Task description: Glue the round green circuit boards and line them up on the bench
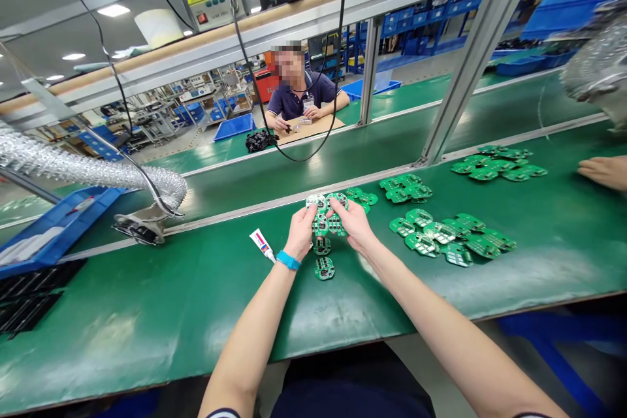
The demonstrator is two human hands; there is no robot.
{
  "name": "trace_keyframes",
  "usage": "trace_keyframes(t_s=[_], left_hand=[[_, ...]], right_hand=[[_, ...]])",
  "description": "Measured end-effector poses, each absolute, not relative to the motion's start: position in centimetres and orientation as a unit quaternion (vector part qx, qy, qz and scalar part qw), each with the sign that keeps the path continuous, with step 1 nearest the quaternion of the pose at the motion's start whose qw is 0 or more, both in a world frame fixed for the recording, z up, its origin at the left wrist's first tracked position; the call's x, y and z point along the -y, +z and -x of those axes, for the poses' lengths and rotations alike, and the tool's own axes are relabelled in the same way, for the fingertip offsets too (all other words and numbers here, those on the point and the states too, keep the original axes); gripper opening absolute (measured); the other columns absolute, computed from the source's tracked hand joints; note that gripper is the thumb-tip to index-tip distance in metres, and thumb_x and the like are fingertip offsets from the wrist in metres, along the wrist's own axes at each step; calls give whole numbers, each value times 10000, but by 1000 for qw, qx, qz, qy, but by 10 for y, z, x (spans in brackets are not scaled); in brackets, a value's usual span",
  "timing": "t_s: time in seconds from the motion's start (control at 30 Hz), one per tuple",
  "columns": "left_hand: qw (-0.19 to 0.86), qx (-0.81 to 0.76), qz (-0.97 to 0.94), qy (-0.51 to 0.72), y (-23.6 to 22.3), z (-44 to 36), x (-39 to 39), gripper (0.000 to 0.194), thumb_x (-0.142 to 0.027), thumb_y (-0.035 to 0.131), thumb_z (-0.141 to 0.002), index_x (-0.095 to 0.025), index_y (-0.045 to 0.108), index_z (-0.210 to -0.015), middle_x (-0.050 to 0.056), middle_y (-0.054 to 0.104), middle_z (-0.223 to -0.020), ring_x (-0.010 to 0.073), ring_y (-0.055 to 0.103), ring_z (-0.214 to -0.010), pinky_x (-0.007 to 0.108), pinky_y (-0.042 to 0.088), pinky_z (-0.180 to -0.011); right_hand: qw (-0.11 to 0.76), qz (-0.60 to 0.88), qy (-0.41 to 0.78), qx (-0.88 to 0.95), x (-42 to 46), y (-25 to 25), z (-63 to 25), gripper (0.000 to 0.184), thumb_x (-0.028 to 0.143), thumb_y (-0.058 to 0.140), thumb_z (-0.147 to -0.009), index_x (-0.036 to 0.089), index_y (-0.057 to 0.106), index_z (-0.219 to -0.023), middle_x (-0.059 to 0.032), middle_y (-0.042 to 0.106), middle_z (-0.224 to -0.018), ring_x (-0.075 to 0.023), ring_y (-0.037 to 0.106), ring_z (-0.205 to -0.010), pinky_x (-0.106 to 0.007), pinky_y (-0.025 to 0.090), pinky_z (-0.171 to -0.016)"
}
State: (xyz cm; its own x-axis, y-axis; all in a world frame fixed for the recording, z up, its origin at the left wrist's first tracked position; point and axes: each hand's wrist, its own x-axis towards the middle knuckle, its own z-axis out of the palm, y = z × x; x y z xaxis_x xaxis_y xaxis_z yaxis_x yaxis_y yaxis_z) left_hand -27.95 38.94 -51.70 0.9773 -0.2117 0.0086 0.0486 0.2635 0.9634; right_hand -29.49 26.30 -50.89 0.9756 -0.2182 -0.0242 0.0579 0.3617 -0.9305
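My left hand (300,230) and my right hand (353,225) both grip a panel of round green circuit boards (327,215), held just above the green bench mat (196,300). The panel's lower boards (324,268) hang down toward me between my wrists. A blue band (288,260) circles my left wrist. A small white tube (262,243) lies on the mat just left of my left hand.
Several heaps of green boards (448,238) (405,188) (497,163) lie to the right and beyond. Another person's hand (605,171) rests at the right edge. A silver fume duct (88,173) and blue tray (53,225) stand on the left. A seated person (298,95) works across the line.
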Motion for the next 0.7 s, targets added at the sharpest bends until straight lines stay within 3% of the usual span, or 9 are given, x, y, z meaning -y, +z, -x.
trace_keyframes(t_s=[0.23,0.37,0.47,0.57,0.7], left_hand=[[846,70,-517,-111,-518,279,-392,538,-661,736,-743,-158,545,-745,-53,481,-565,45,414,-397,178,321,-348],[756,103,-635,-122,-512,277,-410,500,-650,674,-807,-171,555,-882,-29,578,-658,93,564,-456,203,456,-411],[680,138,-696,-185,-504,279,-422,505,-673,615,-837,-192,533,-970,-16,618,-714,125,613,-453,214,453,-388],[631,164,-729,-207,-497,279,-428,480,-628,680,-813,-198,533,-967,-17,617,-753,100,579,-426,196,405,-363],[652,171,-697,-242,-496,271,-436,447,-509,799,-752,-169,574,-936,22,649,-808,103,617,-545,217,472,-489]], right_hand=[[880,472,1,-60,-264,-515,291,553,632,878,-542,190,604,-729,47,585,-594,-73,455,-439,-204,365,-358],[833,546,-41,-82,-256,-524,284,557,653,842,-584,178,658,-809,10,660,-664,-110,547,-534,-236,450,-484],[789,604,-100,-57,-252,-524,279,516,629,822,-627,175,678,-826,-16,713,-771,-144,619,-680,-257,489,-628],[774,628,-82,-2,-252,-517,276,483,521,889,-565,173,688,-831,-17,734,-832,-164,643,-751,-280,504,-711],[804,594,-21,-19,-250,-509,271,478,389,943,-459,171,710,-815,-22,752,-835,-173,667,-743,-296,532,-720]])
